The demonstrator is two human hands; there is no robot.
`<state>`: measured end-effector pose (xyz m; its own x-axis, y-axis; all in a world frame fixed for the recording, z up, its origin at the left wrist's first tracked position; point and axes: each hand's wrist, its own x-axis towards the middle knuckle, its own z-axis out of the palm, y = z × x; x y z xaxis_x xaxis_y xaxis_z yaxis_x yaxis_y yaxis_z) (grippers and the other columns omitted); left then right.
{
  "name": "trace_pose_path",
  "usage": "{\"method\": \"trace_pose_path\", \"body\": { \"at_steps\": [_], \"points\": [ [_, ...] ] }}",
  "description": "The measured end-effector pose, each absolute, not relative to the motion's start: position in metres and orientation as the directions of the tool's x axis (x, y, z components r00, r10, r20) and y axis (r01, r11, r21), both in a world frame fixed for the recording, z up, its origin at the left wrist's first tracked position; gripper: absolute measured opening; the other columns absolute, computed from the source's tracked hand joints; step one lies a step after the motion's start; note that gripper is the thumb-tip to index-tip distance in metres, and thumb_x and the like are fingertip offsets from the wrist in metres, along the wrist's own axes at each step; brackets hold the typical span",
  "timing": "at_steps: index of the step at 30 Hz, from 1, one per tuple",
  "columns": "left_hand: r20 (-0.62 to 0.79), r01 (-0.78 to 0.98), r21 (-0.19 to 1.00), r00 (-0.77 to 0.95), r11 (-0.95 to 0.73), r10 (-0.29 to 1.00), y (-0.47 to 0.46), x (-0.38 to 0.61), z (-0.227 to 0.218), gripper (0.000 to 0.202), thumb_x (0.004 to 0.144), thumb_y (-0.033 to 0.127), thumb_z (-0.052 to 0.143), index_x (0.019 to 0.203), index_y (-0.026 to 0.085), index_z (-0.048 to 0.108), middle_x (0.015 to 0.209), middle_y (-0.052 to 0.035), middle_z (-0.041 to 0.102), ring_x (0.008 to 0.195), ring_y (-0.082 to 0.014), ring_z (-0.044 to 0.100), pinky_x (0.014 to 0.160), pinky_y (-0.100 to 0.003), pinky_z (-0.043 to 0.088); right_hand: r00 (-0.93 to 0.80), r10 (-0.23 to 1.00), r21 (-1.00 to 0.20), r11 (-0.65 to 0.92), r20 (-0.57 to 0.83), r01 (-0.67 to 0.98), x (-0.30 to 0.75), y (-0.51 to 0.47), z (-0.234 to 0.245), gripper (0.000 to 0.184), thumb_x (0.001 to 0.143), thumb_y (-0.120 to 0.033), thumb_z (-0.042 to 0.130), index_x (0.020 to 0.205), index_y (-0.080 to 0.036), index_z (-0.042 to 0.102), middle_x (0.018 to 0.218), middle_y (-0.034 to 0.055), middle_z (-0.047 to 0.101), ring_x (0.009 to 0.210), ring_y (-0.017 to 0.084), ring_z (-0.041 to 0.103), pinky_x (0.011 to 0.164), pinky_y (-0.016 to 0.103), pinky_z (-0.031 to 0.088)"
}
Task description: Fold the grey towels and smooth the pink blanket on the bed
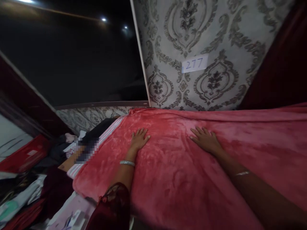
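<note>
A pinkish-red plush blanket point(165, 166) is spread over a raised flat surface in front of me. My left hand point(139, 139) lies palm down on it, left of the middle, with the fingers spread. Flat on the same blanket, further right, rests my right hand point(206, 140), its fingers also apart. Neither hand holds anything. Small creases run across the plush between and below the hands, and a long fold crosses its far right part. A striped cloth edge point(111, 129) shows from under the blanket's left side.
Behind the blanket stands a patterned wall with a paper label point(194, 63) reading 277. A large dark glossy panel point(79, 57) fills the upper left. Piled clothes point(55, 182) and a red item point(26, 153) lie at the left. Dark red drapery point(280, 64) hangs at right.
</note>
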<state>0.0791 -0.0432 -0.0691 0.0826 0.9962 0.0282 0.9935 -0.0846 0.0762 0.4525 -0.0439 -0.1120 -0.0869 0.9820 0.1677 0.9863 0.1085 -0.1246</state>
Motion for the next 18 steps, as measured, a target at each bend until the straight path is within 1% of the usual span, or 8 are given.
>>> {"method": "trace_pose_path", "body": {
  "at_steps": [2, 4, 7, 9, 12, 14, 16, 18],
  "points": [
    [0.032, 0.993, 0.075, 0.093, -0.095, 0.995, -0.043, 0.081, -0.066, 0.064, 0.099, 0.052, 0.03, 0.157, 0.024, 0.03, 0.164, -0.0069, 0.026, 0.153, -0.0282, 0.019, 0.123, -0.056, 0.016, -0.086, 0.989, -0.114, 0.101, 0.124, 0.988, 0.449, -0.048, -0.099, 0.059, 0.099, -0.054, 0.034, 0.153, -0.031, 0.041, 0.163, 0.0067, 0.031, 0.147, 0.034, 0.028, 0.115, 0.062, 0.028],
    [0.029, 0.992, 0.076, 0.099, -0.101, 0.995, -0.042, 0.084, -0.061, 0.064, 0.099, 0.049, 0.031, 0.157, 0.02, 0.03, 0.164, -0.0091, 0.025, 0.153, -0.0296, 0.02, 0.122, -0.058, 0.016, -0.1, 0.992, -0.12, 0.109, 0.08, 0.987, 0.453, -0.052, -0.087, 0.057, 0.1, -0.051, 0.032, 0.153, -0.03, 0.04, 0.163, 0.0069, 0.031, 0.148, 0.033, 0.028, 0.115, 0.061, 0.027],
    [0.026, 0.99, 0.079, 0.112, -0.113, 0.993, -0.037, 0.086, -0.054, 0.065, 0.098, 0.044, 0.03, 0.156, 0.014, 0.031, 0.163, -0.0133, 0.026, 0.152, -0.033, 0.02, 0.12, -0.062, 0.016, -0.063, 0.993, -0.125, 0.074, 0.095, 0.989, 0.48, -0.063, -0.077, 0.057, 0.101, -0.049, 0.03, 0.154, -0.029, 0.038, 0.163, 0.0092, 0.031, 0.15, 0.031, 0.023, 0.115, 0.063, 0.023],
    [0.035, 0.989, 0.08, 0.125, -0.127, 0.992, -0.032, 0.086, -0.053, 0.067, 0.097, 0.043, 0.03, 0.155, 0.01, 0.032, 0.163, -0.0163, 0.027, 0.152, -0.0345, 0.021, 0.119, -0.065, 0.017, 0.022, 0.995, -0.13, -0.01, 0.093, 0.991, 0.512, -0.077, -0.076, 0.058, 0.102, -0.05, 0.028, 0.155, -0.029, 0.035, 0.164, 0.0095, 0.028, 0.151, 0.031, 0.021, 0.115, 0.063, 0.021],
    [0.054, 0.99, 0.053, 0.131, -0.134, 0.99, -0.024, 0.082, -0.057, 0.068, 0.095, 0.044, 0.024, 0.155, 0.013, 0.032, 0.163, -0.014, 0.027, 0.152, -0.0321, 0.022, 0.119, -0.064, 0.019, 0.153, 0.988, -0.135, -0.149, 0.019, 0.98, 0.574, -0.107, -0.075, 0.059, 0.102, -0.052, 0.027, 0.156, -0.029, 0.033, 0.166, 0.0079, 0.023, 0.151, 0.029, 0.021, 0.117, 0.059, 0.02],
    [0.065, 0.99, 0.051, 0.132, -0.135, 0.989, -0.019, 0.076, -0.062, 0.07, 0.094, 0.045, 0.023, 0.155, 0.013, 0.033, 0.163, -0.014, 0.028, 0.152, -0.0324, 0.023, 0.118, -0.064, 0.022, 0.244, 0.97, -0.127, -0.242, -0.006, 0.962, 0.619, -0.13, -0.07, 0.059, 0.102, -0.049, 0.027, 0.157, -0.027, 0.032, 0.165, 0.0101, 0.023, 0.151, 0.031, 0.021, 0.116, 0.061, 0.02],
    [0.091, 0.99, 0.054, 0.126, -0.131, 0.988, -0.014, 0.07, -0.065, 0.07, 0.092, 0.045, 0.024, 0.154, 0.014, 0.037, 0.161, -0.0139, 0.034, 0.15, -0.0329, 0.027, 0.116, -0.064, 0.027, 0.363, 0.932, -0.12, -0.36, 0.001, 0.925, 0.66, -0.154, -0.064, 0.059, 0.102, -0.047, 0.026, 0.156, -0.025, 0.034, 0.164, 0.0137, 0.024, 0.15, 0.034, 0.023, 0.114, 0.066, 0.021],
    [0.147, 0.988, 0.052, 0.135, -0.144, 0.98, -0.009, 0.068, -0.062, 0.069, 0.089, 0.046, 0.028, 0.15, 0.018, 0.045, 0.154, -0.014, 0.046, 0.145, -0.0336, 0.037, 0.114, -0.063, 0.033, 0.463, 0.886, -0.123, -0.456, 0.037, 0.882, 0.689, -0.174, -0.058, 0.058, 0.101, -0.045, 0.025, 0.154, -0.023, 0.037, 0.163, 0.0174, 0.027, 0.148, 0.037, 0.026, 0.11, 0.069, 0.024]
  ]
}}
